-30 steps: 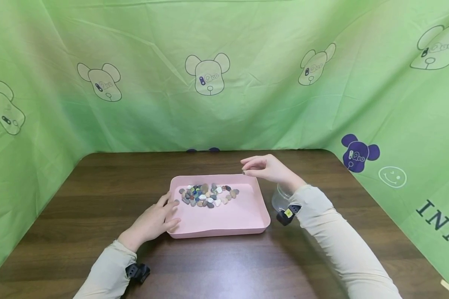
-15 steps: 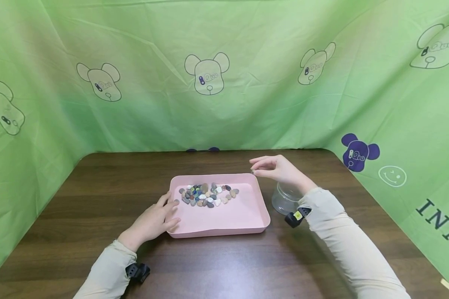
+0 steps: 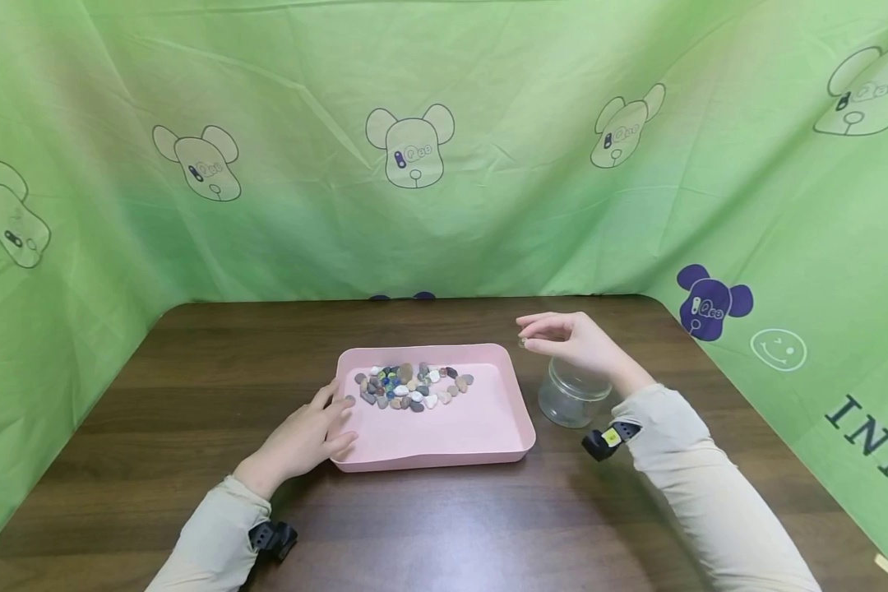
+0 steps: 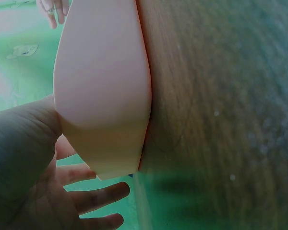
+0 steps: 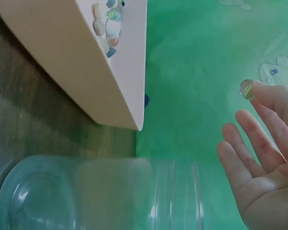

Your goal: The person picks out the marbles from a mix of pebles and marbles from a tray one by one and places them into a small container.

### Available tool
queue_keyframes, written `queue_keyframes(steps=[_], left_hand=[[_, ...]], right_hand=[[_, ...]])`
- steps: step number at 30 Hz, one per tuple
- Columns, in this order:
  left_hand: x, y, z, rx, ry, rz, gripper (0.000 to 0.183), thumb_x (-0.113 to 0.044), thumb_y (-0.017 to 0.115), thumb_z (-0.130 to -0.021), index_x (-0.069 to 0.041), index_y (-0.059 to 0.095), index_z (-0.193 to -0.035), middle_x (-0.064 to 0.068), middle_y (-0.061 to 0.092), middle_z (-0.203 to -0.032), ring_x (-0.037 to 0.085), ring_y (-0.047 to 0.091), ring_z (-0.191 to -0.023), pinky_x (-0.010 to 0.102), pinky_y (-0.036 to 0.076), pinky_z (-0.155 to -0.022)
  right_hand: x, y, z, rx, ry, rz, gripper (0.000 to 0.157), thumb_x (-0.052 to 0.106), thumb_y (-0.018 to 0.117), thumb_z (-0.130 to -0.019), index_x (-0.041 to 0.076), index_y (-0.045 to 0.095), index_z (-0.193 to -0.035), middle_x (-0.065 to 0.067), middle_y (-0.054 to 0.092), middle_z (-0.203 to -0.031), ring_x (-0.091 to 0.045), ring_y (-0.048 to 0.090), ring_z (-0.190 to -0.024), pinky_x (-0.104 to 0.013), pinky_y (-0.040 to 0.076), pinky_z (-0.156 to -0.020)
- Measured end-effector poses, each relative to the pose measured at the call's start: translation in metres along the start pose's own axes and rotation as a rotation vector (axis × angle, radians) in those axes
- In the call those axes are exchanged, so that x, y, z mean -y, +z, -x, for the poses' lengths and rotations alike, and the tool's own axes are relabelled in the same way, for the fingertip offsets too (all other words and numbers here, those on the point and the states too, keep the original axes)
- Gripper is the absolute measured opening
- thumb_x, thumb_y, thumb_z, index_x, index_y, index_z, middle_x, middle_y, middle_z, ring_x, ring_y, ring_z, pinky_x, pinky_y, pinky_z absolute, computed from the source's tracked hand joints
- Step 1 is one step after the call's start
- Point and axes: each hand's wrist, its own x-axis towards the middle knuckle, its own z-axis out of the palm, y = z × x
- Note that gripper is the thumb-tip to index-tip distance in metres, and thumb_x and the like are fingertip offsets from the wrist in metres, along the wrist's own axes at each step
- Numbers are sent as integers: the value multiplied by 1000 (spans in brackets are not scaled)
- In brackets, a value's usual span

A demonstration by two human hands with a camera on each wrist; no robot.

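The right hand (image 3: 580, 343) pinches a small, round, clear glass marble with a yellow-green swirl (image 5: 246, 89), raised at 2 o'clock from the rectangular pink tray (image 3: 451, 432) holding multicoloured pebbles (image 3: 401, 390). The left hand (image 3: 303, 436), fingers spread, touches the tray's 9 o'clock wall. A transparent cylindrical jar (image 3: 568, 404) stands at 3 o'clock.

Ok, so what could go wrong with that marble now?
The cat's-eye marble is only pinched by the right hand's fingertips and seems off to the side of the clear jar, so it might slip onto the table and roll away. The right hand is also close to the jar, so it might bump it over.
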Motion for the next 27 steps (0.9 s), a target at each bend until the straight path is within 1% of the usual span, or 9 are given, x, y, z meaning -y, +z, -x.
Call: queue_keyframes(steps=[4,7,9,15,18,20,22,25,27], left_hand=[[0,0,0,-1,2,3,50,-29,60,-89,-1,52,-130,28,30,-147,47,52,-116,58,39,-99],[0,0,0,-5,5,1,50,-29,60,-89,-1,52,-130,28,31,-147,47,52,-115,58,40,-99],[0,0,0,-7,6,-1,50,-29,60,-89,-1,52,-130,28,31,-146,47,52,-115,58,41,-98],[-1,0,1,-12,9,3,49,-28,60,-89,0,52,-129,29,31,-146,47,52,-116,58,40,-99],[-1,-1,1,-9,8,6,49,-27,60,-89,0,52,-130,29,31,-146,47,51,-116,59,39,-100],[-1,-1,1,-7,6,7,49,-28,60,-89,0,52,-130,29,31,-146,47,51,-116,59,39,-99],[-1,-1,1,-7,7,7,49,-28,60,-89,0,52,-130,29,31,-146,48,51,-116,58,39,-99],[-1,-1,1,-9,10,6,49,-27,60,-89,0,52,-129,30,31,-146,47,52,-116,59,39,-100],[-1,-1,1,-10,13,6,49,-27,60,-89,1,52,-129,30,31,-146,47,51,-117,60,38,-100]], right_hand=[[-4,-4,6,-26,-13,2,26,20,65,-87,2,67,-104,-15,57,-131,12,57,-100,-10,46,-86],[-7,-6,10,-53,-24,-1,27,19,64,-87,-2,66,-104,-12,59,-128,12,58,-99,-10,47,-85],[-8,-7,13,-68,-27,-8,26,18,64,-87,-2,66,-104,-10,61,-127,12,58,-98,-10,47,-85],[-14,-8,23,-92,-19,-30,22,18,64,-88,1,67,-102,-17,58,-128,13,58,-99,-7,45,-86],[-18,-9,28,-100,-6,-54,22,18,65,-87,3,67,-102,-9,61,-127,12,59,-99,-7,44,-86],[-20,-9,30,-109,-2,-71,20,18,65,-87,5,67,-102,1,63,-124,12,59,-99,-7,44,-87],[-22,-9,32,-118,-9,-89,20,17,66,-86,5,67,-102,7,63,-122,11,59,-99,-7,44,-87],[-23,-10,36,-134,-15,-100,21,16,66,-86,2,66,-102,15,63,-118,11,59,-99,-7,44,-86],[-24,-11,38,-142,-19,-97,24,16,66,-86,-2,65,-103,18,63,-117,12,59,-99,-6,44,-86]])
